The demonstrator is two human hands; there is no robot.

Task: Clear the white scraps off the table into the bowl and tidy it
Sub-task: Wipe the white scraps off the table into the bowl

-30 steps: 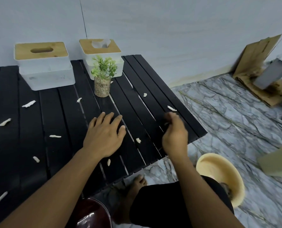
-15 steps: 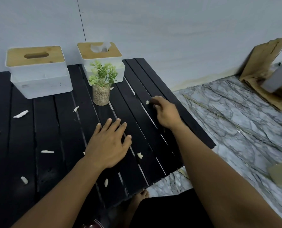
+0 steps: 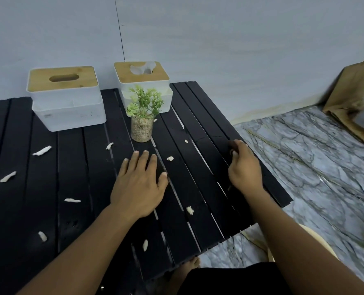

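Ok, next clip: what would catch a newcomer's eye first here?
White scraps lie scattered over the black slatted table, most on its left half. Mid-table the left hand lies flat on the slats, while the right hand curls at the right edge. At the back stand two wood-lidded tissue boxes and a small plant.

No readable text. Cardboard [image 3: 351, 90] leaning at wall, far right: dark printed marks near top edge, too small and blurred to make out.
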